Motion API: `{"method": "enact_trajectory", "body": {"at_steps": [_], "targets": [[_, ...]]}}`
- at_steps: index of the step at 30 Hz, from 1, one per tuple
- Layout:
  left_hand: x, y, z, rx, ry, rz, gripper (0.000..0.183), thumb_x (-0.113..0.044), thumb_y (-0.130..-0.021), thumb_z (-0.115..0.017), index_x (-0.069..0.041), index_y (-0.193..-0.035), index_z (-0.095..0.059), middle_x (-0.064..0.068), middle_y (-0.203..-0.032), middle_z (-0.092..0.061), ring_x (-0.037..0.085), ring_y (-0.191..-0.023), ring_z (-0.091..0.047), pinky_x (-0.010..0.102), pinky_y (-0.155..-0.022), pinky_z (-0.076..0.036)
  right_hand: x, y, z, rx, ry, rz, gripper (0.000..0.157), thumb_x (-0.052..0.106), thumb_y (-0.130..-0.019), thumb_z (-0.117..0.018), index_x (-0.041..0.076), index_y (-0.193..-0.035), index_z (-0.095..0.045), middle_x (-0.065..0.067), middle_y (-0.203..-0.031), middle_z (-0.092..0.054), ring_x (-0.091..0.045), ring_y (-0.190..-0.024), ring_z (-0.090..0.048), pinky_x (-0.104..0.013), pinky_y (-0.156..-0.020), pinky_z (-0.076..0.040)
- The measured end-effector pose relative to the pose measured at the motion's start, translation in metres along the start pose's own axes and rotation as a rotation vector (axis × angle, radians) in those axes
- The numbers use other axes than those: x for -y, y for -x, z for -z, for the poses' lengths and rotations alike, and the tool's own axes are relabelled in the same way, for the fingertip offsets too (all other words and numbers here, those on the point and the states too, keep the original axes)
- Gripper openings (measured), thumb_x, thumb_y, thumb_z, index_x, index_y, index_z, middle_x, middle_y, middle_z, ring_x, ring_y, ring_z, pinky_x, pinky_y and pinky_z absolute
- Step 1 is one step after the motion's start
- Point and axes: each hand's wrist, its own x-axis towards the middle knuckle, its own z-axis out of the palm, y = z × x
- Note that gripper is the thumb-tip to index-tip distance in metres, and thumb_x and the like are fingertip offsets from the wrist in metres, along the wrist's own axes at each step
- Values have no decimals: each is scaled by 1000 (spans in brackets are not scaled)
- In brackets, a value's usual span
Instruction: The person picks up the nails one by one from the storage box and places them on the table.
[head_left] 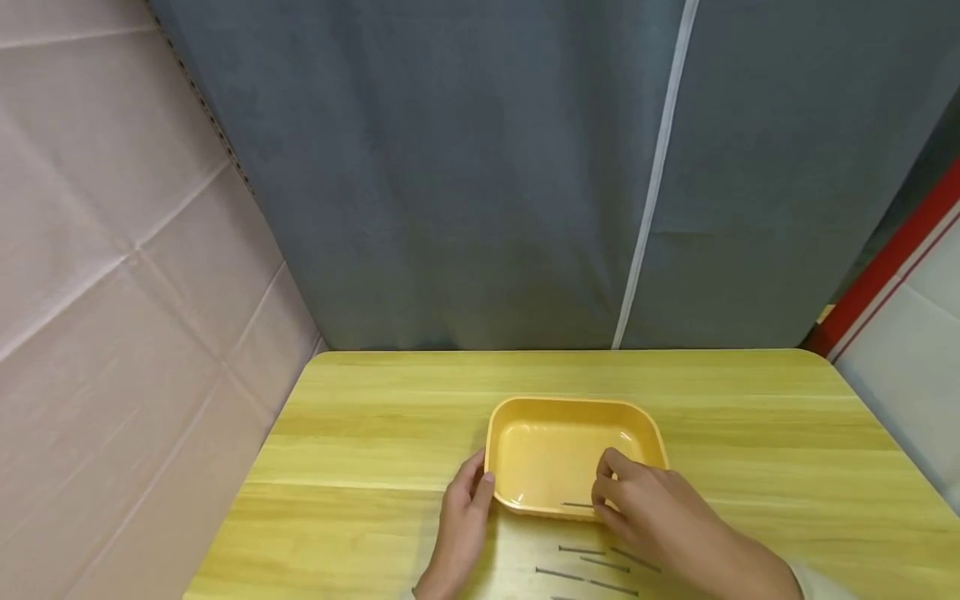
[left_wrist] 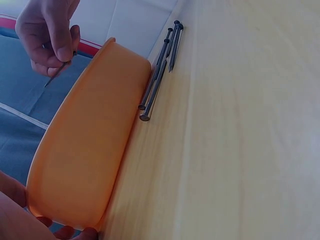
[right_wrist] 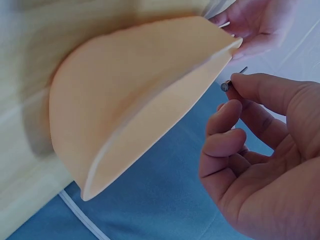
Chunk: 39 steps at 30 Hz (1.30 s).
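Note:
A yellow plastic basin point(head_left: 551, 458) rests on the table. At its left end my left hand point(head_left: 461, 521) grips the wall, thumb by the rim and fingers along the outside. Over the basin's front right part, my right hand point(head_left: 660, 508) pinches a nail point(right_wrist: 226, 86) between thumb and index finger, its flat head showing in the right wrist view. The pointed end sticks out below the fingers in the left wrist view. Several dark nails point(head_left: 581, 551) lie on the table in front of the basin, close to its wall point(left_wrist: 95, 130).
The wood-grain table point(head_left: 360, 450) carries the basin and loose nails. A grey-blue curtain point(head_left: 450, 183) with a white strip hangs behind its far edge. Pale panels point(head_left: 112, 333) stand at the left, and a red-edged white surface point(head_left: 930, 308) at the right.

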Motion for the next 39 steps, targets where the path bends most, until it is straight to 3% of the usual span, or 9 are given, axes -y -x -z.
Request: {"method": "enact_trajectory", "body": {"at_steps": [6,12,18,25,39], "targets": [[-2,0,-2,5,1,-16,48,-10,-116,-50,7,-160,-46,24,-164,-51,38,-151,-50,43,-124,-43,1,12,-5,-5,-58,17,23,9,-89,-89,25,-82,-73,13,-95,-54,6,-64,-43,-16,-49,-36],[-3,0,-2,-7,-2,-11,47,-10,-116,-51,6,-159,-48,23,-161,-54,36,-147,-54,34,-119,-47,2,24,-8,27,-143,26,27,7,-93,-86,27,-83,-72,14,-96,-53,9,-66,-39,-14,-50,-36],[-3,0,-3,-7,-1,-5,47,-9,-115,-51,6,-159,-48,22,-159,-56,34,-142,-57,22,-112,-48,5,32,-12,20,-123,14,31,9,-91,-88,30,-81,-67,16,-96,-53,8,-66,-39,-14,-51,-35],[-2,0,-3,-15,-14,-3,47,-10,-115,-52,6,-159,-49,22,-160,-55,34,-143,-56,23,-113,-46,3,38,-19,-48,-109,67,34,7,-84,-92,30,-81,-66,16,-96,-53,8,-68,-39,-13,-52,-34],[-2,1,-3,-1,14,-8,47,-9,-116,-50,7,-160,-46,23,-159,-56,34,-141,-58,21,-111,-48,0,52,-24,-18,-111,46,37,9,-85,-90,32,-82,-62,18,-95,-50,10,-69,-36,-14,-52,-34]]}}
